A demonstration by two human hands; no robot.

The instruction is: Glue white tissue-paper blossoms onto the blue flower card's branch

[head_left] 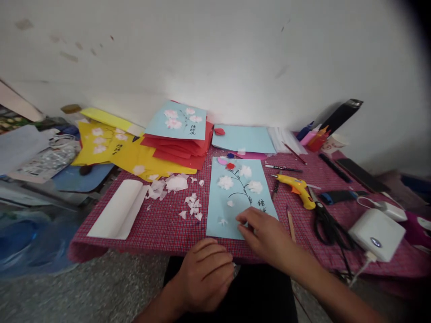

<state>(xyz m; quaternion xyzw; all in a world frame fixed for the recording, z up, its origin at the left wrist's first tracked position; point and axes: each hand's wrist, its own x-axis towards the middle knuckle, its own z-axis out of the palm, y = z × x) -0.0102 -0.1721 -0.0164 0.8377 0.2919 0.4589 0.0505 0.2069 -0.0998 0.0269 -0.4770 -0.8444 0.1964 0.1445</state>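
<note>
A light blue card (218, 211) lies at the front of the table, with white paper flowers (225, 182) on drawn black stems and handwritten characters. Over its lower right part is my right hand (264, 231), fingers bent. Thumb and forefinger tips stand slightly apart, and no object shows between them. My left hand (207, 276) is curled at the table edge, below the card; its fingertips are hidden, so what it holds, if anything, cannot be seen. Small white paper petals (193, 205) lie left of the card. Blobs of red paint (230, 166), blue and pink sit at its top edge.
Folded white paper (117, 208) and torn scraps (177, 182) are on the left. Behind stand stacked red sheets (188, 152) and a finished blue card (182, 121). A yellow glue gun (296, 186), black-handled scissors (325, 224) and a white charger box (377, 235) crowd the right.
</note>
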